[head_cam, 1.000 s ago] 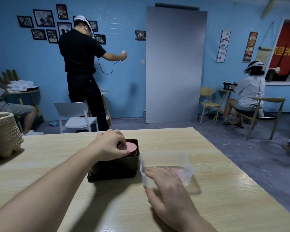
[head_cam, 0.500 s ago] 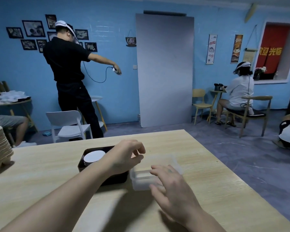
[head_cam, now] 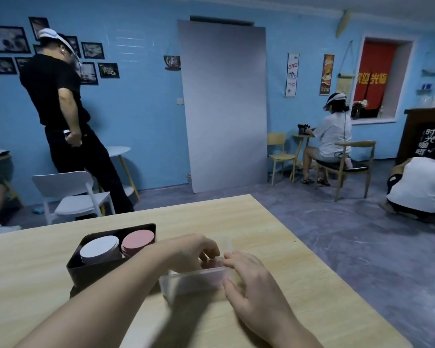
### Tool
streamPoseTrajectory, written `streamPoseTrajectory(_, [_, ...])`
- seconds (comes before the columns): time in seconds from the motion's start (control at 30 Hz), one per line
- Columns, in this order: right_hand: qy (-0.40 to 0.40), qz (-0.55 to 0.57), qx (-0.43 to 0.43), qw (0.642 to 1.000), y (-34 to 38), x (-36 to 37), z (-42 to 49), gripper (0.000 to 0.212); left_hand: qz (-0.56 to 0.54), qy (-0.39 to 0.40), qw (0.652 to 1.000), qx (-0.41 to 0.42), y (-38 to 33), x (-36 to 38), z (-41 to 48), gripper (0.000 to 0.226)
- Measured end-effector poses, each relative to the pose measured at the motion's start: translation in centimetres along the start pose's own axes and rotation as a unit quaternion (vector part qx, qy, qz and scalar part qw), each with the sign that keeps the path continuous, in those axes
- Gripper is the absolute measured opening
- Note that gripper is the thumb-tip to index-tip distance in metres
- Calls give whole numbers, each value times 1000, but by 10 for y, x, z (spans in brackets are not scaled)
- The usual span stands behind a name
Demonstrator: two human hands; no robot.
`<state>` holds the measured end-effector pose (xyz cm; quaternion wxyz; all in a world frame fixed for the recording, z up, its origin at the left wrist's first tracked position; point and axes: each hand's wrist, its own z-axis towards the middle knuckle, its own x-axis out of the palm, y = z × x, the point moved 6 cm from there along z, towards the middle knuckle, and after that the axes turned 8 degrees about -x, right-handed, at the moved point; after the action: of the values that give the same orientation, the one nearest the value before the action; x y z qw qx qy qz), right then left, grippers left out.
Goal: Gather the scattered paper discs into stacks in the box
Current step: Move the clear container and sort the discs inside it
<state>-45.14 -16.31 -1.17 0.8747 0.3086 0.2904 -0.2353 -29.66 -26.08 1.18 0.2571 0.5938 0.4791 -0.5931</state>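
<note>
Left hand (head_cam: 191, 253) hides its grip inside the blurred tub (head_cam: 194, 281).

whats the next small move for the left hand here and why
Likely pinch the pink discs lying in the clear container and carry them to the pink stack in the dark box. The left hand reaches down into the container, the right hand touches its rim, and the box holds a pink stack beside a white stack.
</note>
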Motion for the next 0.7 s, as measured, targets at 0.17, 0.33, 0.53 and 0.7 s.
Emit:
streamPoseTrajectory(0.17, [14,0,3,1000,-7,5,-1,48,57,-3,998,21,-6,-2,1,41])
streamPoseTrajectory(0.33, [13,1,6,1000,-5,4,-1,48,52,-34,997,34,-5,-2,0,27])
streamPoseTrajectory(0.53, [12,-1,9,1000,-5,4,0,51,-1,-21,1000,14,-1,-10,-5,28])
streamPoseTrajectory(0.7, [0,2,-1,1000,-4,3,-2,49,-44,-41,998,-2,7,-28,-18,54])
